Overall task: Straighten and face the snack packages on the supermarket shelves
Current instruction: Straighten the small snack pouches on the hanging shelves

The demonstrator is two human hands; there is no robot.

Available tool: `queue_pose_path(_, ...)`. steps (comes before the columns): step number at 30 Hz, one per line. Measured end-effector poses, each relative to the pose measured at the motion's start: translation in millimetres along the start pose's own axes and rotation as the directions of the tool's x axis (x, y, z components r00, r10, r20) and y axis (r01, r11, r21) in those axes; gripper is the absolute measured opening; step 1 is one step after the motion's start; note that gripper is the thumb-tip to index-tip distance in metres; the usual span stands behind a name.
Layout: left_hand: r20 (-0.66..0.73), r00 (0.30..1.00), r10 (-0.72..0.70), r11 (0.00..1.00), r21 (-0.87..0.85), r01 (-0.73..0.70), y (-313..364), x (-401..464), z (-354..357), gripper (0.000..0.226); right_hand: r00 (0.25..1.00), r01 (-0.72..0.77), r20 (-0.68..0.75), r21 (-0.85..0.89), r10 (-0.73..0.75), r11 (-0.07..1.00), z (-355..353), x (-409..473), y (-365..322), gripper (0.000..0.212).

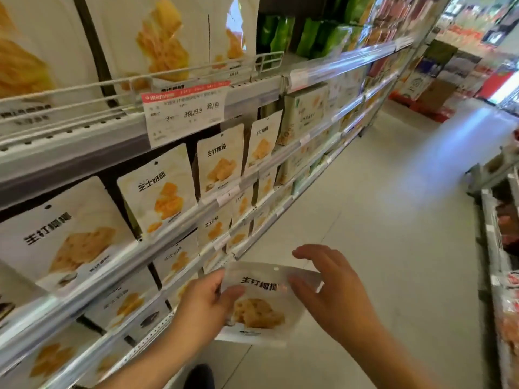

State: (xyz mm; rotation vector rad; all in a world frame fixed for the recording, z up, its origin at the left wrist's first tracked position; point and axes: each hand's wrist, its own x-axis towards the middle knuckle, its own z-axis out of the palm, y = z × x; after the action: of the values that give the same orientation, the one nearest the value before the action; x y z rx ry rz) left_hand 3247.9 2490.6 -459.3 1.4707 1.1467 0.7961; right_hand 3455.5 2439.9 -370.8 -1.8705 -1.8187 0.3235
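Right now your left hand (207, 301) holds a white snack pouch (261, 304) out in front of you, away from the shelves and over the pale floor (379, 220). Your thumb lies across the front of the pouch on its left side, and the rest of your fingers go behind it where you can't see them. The pouch faces up at you. It has black writing near the top and a picture of a golden, holey cracker lower down.

Your right hand (334, 293) is at the right side of the pouch with its fingers spread and loose. It grips nothing. The lower fingers lie over the pouch's top right corner, but it is too blurry to tell if they touch it.

To your left run the shelves (118, 141), row under row. On the row at the middle stand more white pouches. One with the same writing and cracker picture (64, 242) is close to you. Next to it stands a pouch with orange cheese chunks (160, 192), and further along are two more pouches (219, 161) that lean a little. A white price tag with a red top (185, 113) hangs from the shelf edge above them. Big white bags with yellow chips (160, 37) stand behind a wire rail on the shelf above, and green bags (309, 35) sit further down that row.
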Motion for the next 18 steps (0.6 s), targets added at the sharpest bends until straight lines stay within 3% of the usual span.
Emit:
queue_pose_path(9, -0.191, 0.974, -0.12, 0.993, -0.028, 0.117, 17, 71, -1, 0.013, 0.975, 0.18, 0.126, 0.036, -0.184, 0.983, 22, 118, 25, 0.02)
queue_pose_path(14, -0.367, 0.922, -0.122, 0.985, 0.069, 0.158, 26, 85, 16, 0.021, 0.867, 0.352, 0.333, 0.118, -0.371, 0.929, 38, 174, 48, 0.018)
queue_pose_path(18, -0.405, 0.9, -0.162, 0.979, 0.052, 0.199, 34, 85, 23, 0.009, 0.797, 0.44, 0.315, 0.281, -0.515, 0.853, 39, 210, 65, 0.011)
